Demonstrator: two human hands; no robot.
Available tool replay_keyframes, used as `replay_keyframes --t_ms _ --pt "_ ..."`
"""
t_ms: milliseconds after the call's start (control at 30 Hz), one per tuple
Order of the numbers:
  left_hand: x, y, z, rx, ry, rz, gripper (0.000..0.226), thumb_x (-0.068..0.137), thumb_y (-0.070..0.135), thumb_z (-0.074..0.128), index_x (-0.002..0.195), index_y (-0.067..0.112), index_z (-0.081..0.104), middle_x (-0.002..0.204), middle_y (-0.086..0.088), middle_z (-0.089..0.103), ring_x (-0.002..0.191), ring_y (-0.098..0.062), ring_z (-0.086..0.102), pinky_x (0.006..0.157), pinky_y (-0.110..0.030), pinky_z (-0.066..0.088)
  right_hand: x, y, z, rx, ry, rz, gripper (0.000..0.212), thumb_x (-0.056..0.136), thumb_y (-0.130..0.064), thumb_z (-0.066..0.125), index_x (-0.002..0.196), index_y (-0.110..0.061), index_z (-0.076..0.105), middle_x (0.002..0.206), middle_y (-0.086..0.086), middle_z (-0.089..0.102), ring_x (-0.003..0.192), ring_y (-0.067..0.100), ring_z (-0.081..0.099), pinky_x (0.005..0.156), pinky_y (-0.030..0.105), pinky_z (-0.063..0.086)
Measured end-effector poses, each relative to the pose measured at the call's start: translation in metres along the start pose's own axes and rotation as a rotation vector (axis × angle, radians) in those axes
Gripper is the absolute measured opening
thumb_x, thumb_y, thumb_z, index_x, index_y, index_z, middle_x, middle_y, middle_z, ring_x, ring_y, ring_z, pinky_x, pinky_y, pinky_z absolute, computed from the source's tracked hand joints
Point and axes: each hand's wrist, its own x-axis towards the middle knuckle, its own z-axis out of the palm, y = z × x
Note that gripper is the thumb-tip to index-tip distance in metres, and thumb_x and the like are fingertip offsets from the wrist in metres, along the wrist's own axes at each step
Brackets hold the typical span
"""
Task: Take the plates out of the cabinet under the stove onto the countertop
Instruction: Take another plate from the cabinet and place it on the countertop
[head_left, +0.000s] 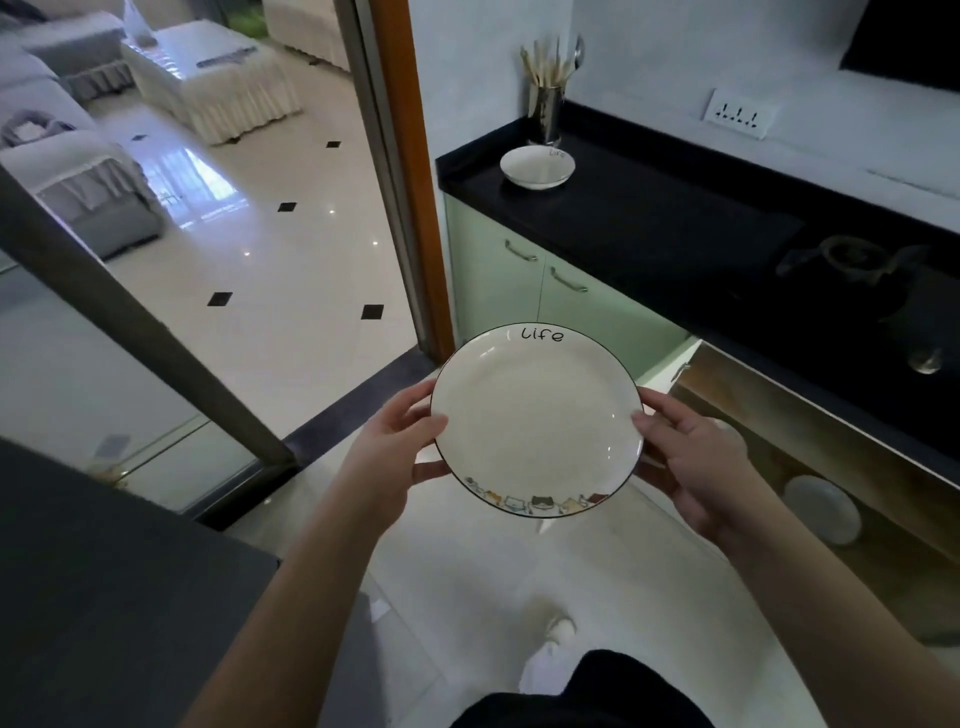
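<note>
The plate (535, 415) looks like glazed ceramic, smooth and glossy white with a thin dark rim; the bowl (537, 166) at 12 o'clock from it has the same glaze. The desk (649, 208) is smooth black stone-like slab with a dull sheen. The utensil holder (546, 117) is shiny metal, the sticks in it look wooden. Cabinet doors (498, 280) are matt pale green with metal handles. At 9 o'clock, the floor (291, 260) is polished, mirror-glossy tile

Daylight floods in from eleven o'clock, glaring on the glossy floor (249, 228); the black countertop (675, 208) at two o'clock lies dim; edges bend and blur.
</note>
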Motion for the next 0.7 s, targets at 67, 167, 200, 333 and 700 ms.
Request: replay_keyframes --t_ms 67,167,200,333,700 --pt "0.026 0.008 0.004 0.010 -0.009 -0.013 0.037 0.090 0.006 0.061 0.106 0.037 0.073 0.106 -0.001 0.075 0.095 -0.021 0.072 0.069 -0.040 0.061 0.020 -0.005 0.000 0.011 0.003 0.000 0.038 0.097 -0.011 0.054 0.088 -0.041 0.076 0.089 -0.006 0.077 0.074 0.009 0.071 0.059 0.023 0.057" --pt "0.062 0.019 0.010 0.027 -0.005 -0.014 0.036 0.091 0.005 0.060 0.109 0.034 0.073 0.106 -0.001 0.075 0.096 -0.021 0.072 0.069 -0.040 0.060 0.055 -0.015 -0.001 0.045 0.005 0.000 0.029 0.097 -0.011 0.054 0.098 -0.033 0.073 0.092 -0.003 0.077 0.076 0.010 0.072 0.060 0.024 0.057" --pt "0.073 0.024 0.011 0.029 -0.004 -0.012 0.036 0.091 0.006 0.060 0.110 0.034 0.072 0.107 -0.001 0.074 0.097 -0.021 0.071 0.069 -0.040 0.060 0.066 -0.020 0.001 0.054 0.000 -0.004 0.026 0.097 -0.010 0.054 0.101 -0.031 0.070 0.092 -0.003 0.077 0.076 0.010 0.071 0.059 0.023 0.057" --pt "0.110 0.046 0.007 0.046 0.022 -0.019 0.037 0.090 0.007 0.060 0.117 0.031 0.069 0.109 -0.005 0.074 0.102 -0.027 0.070 0.075 -0.044 0.060 0.111 -0.041 0.015 0.069 -0.042 -0.004 0.025 0.098 -0.009 0.053 0.104 -0.028 0.068 0.092 -0.003 0.077 0.075 0.010 0.071 0.061 0.024 0.057" --pt "0.216 0.082 -0.049 -0.035 0.066 -0.026 0.046 0.074 0.020 0.071 0.119 0.028 0.069 0.114 -0.011 0.071 0.106 -0.037 0.067 0.079 -0.050 0.058 0.227 -0.070 0.082 -0.026 -0.097 0.047 0.030 0.097 -0.008 0.049 0.110 -0.029 0.066 0.093 -0.003 0.077 0.076 0.010 0.071 0.064 0.027 0.056"
